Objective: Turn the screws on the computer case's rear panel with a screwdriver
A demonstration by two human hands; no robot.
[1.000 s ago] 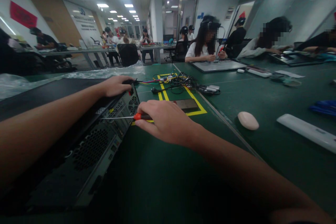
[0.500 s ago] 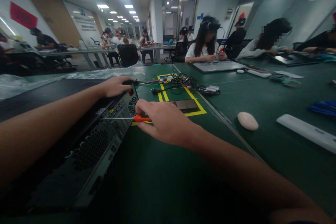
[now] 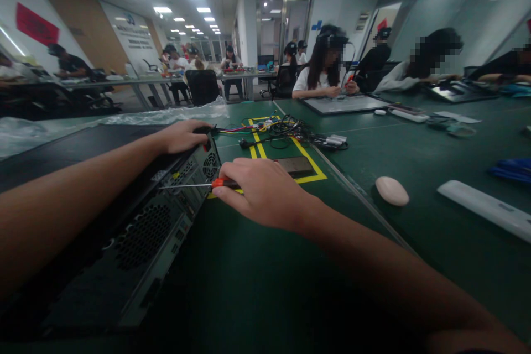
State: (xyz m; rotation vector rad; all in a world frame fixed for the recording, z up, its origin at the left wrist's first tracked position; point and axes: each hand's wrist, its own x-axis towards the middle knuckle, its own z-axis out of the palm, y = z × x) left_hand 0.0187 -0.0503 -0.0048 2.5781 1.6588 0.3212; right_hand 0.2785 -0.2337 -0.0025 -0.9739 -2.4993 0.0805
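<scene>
A black computer case (image 3: 136,276) lies on its side at the left, its rear panel with vent grilles facing right. My left hand (image 3: 185,135) grips the case's far rear corner, thumb on the near side and the other fingers partly hidden. In my right hand (image 3: 261,191) is a screwdriver (image 3: 219,182) with an orange and black handle, closed between thumb and fingers. Its thin metal shaft points left, and the tip meets the upper edge of the rear panel; any screw there is too small to make out.
Beyond my right hand lie a dark flat box (image 3: 296,166) inside yellow tape (image 3: 317,176) and a tangle of cables (image 3: 290,127). To the right are a pale computer mouse (image 3: 392,191) and a long white object (image 3: 485,207). A co-worker (image 3: 323,69) sits across the table.
The fingers of my right hand have shifted around the screwdriver handle, and the thumb sits higher on it. The left hand and the case stay where they were.
</scene>
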